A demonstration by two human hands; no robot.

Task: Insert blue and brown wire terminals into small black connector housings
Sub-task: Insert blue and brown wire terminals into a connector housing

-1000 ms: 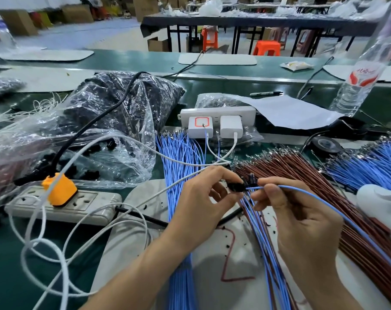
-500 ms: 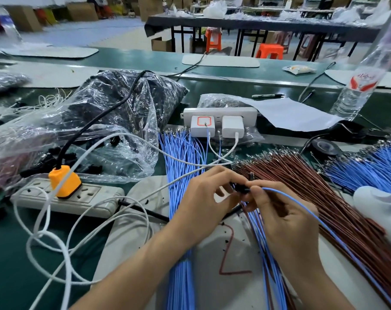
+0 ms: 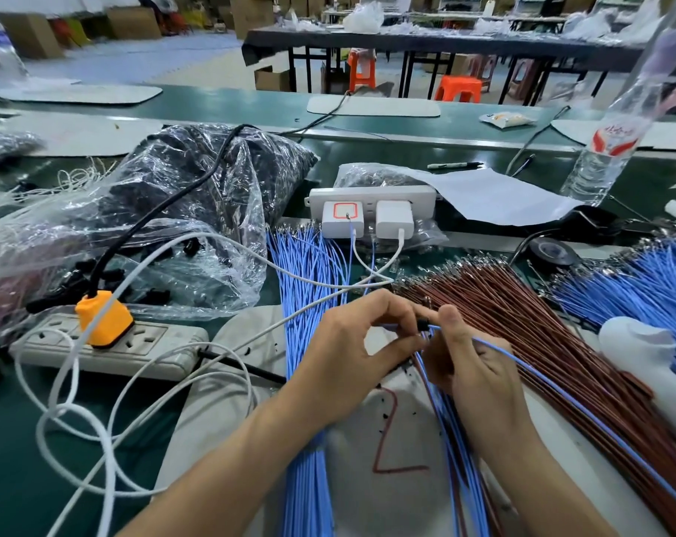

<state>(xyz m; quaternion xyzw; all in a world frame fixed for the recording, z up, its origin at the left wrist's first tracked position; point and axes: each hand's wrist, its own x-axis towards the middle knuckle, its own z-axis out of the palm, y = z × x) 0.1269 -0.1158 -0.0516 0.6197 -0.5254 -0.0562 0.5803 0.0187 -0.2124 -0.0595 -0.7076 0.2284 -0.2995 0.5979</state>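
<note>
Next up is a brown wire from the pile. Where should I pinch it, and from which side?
Probably pinch the insulation just behind the metal terminal at the far end of the brown wires, from above: they lie flat and fanned, terminals pointing away.

Blue wire (image 3: 495, 346) smooth matt plastic sheath, same on blue bundle (image 3: 309, 265) and brown wires (image 3: 522, 304), tips bare shiny metal; black housing (image 3: 422, 324) matt plastic; bag (image 3: 197, 211) clear crinkled glossy film; power strip (image 3: 154, 352) off-white plastic, scuffed, dull; orange plug (image 3: 103, 317) smooth plastic; chargers (image 3: 393, 219) glossy white plastic; sheet (image 3: 495, 195) matt paper; bottle (image 3: 599, 157) clear plastic; table (image 3: 19, 478) matt green.
</note>
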